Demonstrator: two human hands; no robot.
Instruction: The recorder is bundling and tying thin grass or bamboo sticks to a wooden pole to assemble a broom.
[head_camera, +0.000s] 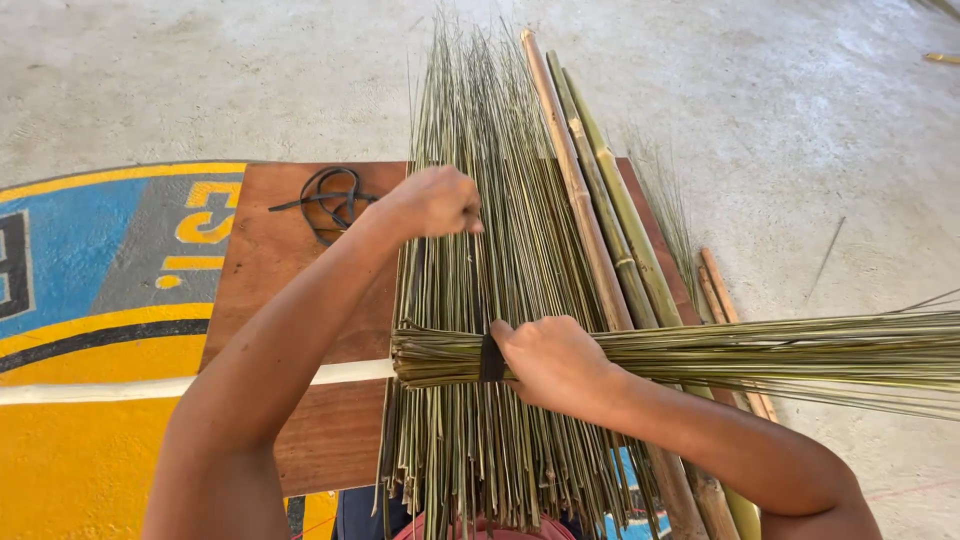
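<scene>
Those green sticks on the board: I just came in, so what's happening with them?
A person is binding thin green sticks into a bundle that lies crosswise over a larger heap of sticks. The right hand presses the bundle beside a black strap wrapped around it. The left hand is fisted above, apparently pulling the strap. Bamboo poles lie alongside, and a spare black strap rests on the wooden board.
</scene>
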